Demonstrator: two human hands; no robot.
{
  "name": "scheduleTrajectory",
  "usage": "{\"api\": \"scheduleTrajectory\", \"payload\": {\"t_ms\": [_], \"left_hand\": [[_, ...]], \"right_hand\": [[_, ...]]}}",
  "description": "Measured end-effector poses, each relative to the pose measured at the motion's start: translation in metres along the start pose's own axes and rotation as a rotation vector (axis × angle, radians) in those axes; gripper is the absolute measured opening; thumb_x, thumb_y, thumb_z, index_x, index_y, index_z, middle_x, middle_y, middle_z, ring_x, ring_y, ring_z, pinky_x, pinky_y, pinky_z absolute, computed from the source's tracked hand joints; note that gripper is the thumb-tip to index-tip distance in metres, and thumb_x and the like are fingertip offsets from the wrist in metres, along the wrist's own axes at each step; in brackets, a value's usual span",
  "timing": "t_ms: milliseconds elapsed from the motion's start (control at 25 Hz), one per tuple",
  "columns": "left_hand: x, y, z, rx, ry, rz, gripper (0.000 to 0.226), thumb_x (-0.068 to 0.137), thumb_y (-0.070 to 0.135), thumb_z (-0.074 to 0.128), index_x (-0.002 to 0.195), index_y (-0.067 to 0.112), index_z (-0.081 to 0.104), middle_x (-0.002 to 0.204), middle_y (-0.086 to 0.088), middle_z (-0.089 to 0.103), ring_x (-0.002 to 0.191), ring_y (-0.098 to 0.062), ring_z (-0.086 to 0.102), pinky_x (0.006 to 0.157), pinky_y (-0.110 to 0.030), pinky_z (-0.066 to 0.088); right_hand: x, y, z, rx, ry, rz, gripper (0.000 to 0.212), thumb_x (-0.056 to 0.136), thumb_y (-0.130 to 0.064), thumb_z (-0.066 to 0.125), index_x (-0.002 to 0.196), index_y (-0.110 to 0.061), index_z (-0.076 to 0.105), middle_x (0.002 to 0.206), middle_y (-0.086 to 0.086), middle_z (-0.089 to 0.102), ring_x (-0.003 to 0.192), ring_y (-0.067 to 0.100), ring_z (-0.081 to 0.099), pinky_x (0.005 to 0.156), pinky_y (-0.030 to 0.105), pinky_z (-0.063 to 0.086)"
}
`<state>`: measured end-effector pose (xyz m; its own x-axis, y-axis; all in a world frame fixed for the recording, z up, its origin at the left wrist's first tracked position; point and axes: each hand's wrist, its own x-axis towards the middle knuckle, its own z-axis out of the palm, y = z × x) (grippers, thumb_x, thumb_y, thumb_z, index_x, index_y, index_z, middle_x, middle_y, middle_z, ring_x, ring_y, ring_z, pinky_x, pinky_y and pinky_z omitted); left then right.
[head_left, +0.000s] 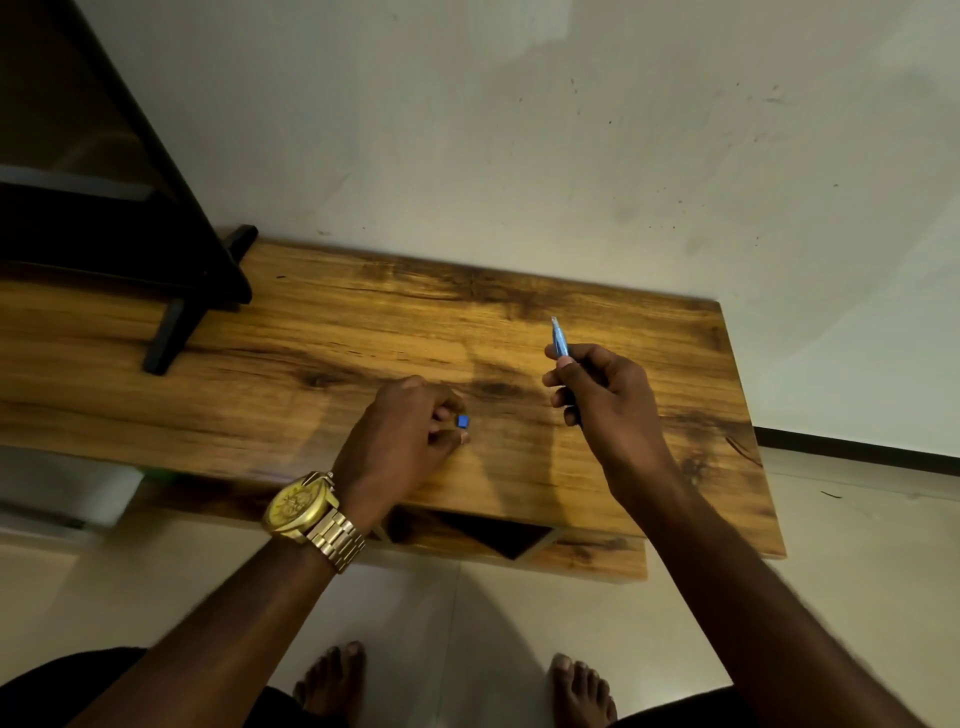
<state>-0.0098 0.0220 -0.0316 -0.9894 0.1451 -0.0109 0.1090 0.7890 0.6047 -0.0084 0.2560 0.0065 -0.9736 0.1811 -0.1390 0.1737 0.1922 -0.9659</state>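
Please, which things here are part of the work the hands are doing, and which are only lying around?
In use: blue pen in the right hand; small blue cap pinched by the left hand.
Just there: black stand on the wooden table; gold watch on the left wrist.

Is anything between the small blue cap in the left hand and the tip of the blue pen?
Nothing visible does. Between the cap, pinched by the left hand, and the pen in the right hand lies only open space above the wooden table.
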Motion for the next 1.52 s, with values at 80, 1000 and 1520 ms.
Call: {"api": "scheduleTrajectory", "payload": {"t_ms": [80,1000,1520], "left_hand": [[0.0,0.004,-0.001,0.002,0.008,0.004,0.037,0.086,0.029,0.092,0.12,0.029,0.08,0.108,0.01,0.067,0.079,0.005,0.062,0.075,-0.018,0.056],[-0.002,0.016,-0.007,0.172,0.042,0.089,0.022,0.105,0.033,0.07,0.124,0.032,0.081,0.124,0.006,0.075,0.109,-0.013,0.07,0.089,-0.036,0.062],[0.012,0.005,-0.034,-1.088,0.064,-0.334,0.006,0.092,0.018,0.085,0.098,0.02,0.084,0.098,-0.005,0.085,0.082,-0.006,0.079,0.068,-0.021,0.063]], "right_hand": [[0.007,0.007,-0.005,-0.187,0.039,-0.04,0.026,0.109,-0.019,0.061,0.128,-0.024,0.078,0.091,-0.004,0.076,0.076,0.013,0.068,0.073,0.041,0.057],[0.023,0.004,-0.046,-0.805,0.124,-0.162,0.023,0.099,-0.023,0.079,0.117,-0.01,0.083,0.1,0.008,0.084,0.082,0.011,0.077,0.08,0.031,0.059],[0.021,0.021,-0.051,-0.807,-0.033,-0.129,0.014,0.098,-0.032,0.08,0.102,-0.019,0.075,0.094,-0.001,0.076,0.08,0.01,0.067,0.066,0.027,0.054]]}}
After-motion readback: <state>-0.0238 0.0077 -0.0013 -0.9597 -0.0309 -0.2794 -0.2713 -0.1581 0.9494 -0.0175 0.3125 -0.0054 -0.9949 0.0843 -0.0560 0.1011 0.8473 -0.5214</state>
